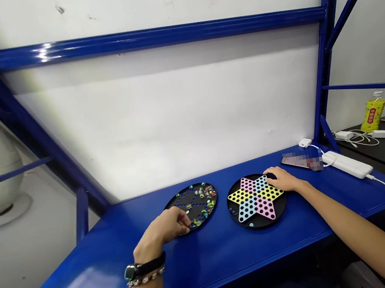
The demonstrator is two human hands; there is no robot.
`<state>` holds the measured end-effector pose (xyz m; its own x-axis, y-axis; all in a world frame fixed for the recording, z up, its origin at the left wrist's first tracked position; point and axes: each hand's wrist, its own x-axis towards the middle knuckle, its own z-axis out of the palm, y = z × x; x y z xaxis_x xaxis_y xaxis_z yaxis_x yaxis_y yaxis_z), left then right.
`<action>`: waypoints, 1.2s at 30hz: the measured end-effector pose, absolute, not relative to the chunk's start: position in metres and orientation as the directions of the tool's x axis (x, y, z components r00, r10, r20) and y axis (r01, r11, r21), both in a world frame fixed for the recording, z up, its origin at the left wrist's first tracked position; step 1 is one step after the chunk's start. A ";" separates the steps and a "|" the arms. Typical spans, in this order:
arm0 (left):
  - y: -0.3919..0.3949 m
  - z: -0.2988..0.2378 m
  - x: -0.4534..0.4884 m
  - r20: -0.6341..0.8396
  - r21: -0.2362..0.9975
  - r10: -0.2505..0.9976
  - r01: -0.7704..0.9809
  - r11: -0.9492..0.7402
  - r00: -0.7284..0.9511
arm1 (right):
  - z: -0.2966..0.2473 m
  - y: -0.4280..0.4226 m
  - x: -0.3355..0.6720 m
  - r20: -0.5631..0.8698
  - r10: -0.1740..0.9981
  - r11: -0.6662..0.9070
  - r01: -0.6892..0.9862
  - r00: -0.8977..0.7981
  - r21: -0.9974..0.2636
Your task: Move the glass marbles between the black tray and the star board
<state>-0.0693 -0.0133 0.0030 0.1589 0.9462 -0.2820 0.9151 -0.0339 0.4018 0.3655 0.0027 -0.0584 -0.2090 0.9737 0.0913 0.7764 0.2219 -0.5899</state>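
Observation:
Two round black boards lie side by side on a blue shelf. The left board holds several coloured marbles in its holes. My left hand, with a watch and a bracelet on the wrist, rests at its near edge with the fingers curled in a pinch; what they hold is hidden. The right board shows a six-pointed star in pink, yellow and light blue with empty holes. My right hand lies on its far right rim, fingers bent over the edge.
A phone and a white power strip with a cable lie right of the boards. A yellow bottle and chargers sit on a dark table farther right. Blue frame beams cross above and at both sides, against a white wall.

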 end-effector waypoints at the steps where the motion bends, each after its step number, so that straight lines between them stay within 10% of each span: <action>1: -0.016 0.007 -0.066 -0.254 0.417 0.953 0.908 -0.045 0.163 | -0.058 0.003 0.366 0.092 0.973 0.223 0.777 -0.210 -0.589; 10: -0.046 0.026 0.032 0.183 0.574 0.894 0.694 -0.435 0.409 | -0.061 0.004 0.367 0.103 0.971 0.233 0.773 -0.214 -0.590; 16: -0.034 0.008 0.038 0.142 0.599 0.880 0.669 -0.441 0.453 | -0.062 0.005 0.367 0.102 0.972 0.232 0.774 -0.213 -0.589; 23: -0.013 0.019 -0.070 0.140 0.515 0.988 0.848 -0.125 0.061 | -0.060 0.004 0.368 0.089 0.972 0.227 0.767 -0.218 -0.600; 36: -0.002 -0.009 -0.116 -0.008 0.441 0.999 0.897 -0.045 0.054 | -0.063 0.006 0.368 0.096 0.971 0.232 0.772 -0.218 -0.592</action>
<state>-0.1164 -0.0017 -0.0093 0.0542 0.9985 -0.0076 0.8965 -0.0453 0.4407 0.3679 0.0061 -0.0628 -0.2182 0.9712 0.0957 0.7720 0.2318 -0.5918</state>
